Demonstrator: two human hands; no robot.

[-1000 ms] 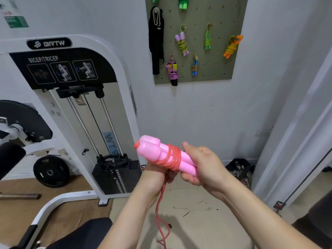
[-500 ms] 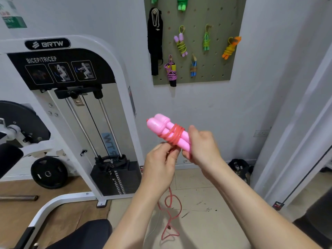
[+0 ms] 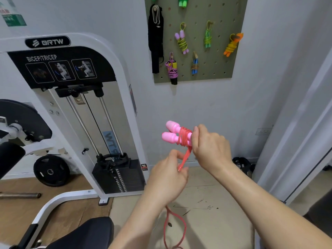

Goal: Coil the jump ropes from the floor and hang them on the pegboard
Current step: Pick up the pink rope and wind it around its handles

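Pink handles (image 3: pixel 172 134) of the jump rope lie side by side in your right hand (image 3: pixel 210 146), fingers curled round their near ends, with red cord (image 3: pixel 184 139) wound several turns about them. Your left hand (image 3: pixel 168 175) pinches the cord just below, and slack hangs in a loop toward the floor (image 3: pixel 215 221). On the wall above your hands the pegboard (image 3: pixel 221 56) carries coiled ropes (image 3: pixel 182 42) and a black strap (image 3: pixel 155 38); the weight machine (image 3: pixel 111 112) stands to your left, a black pad (image 3: pixel 86 234) below your left forearm.
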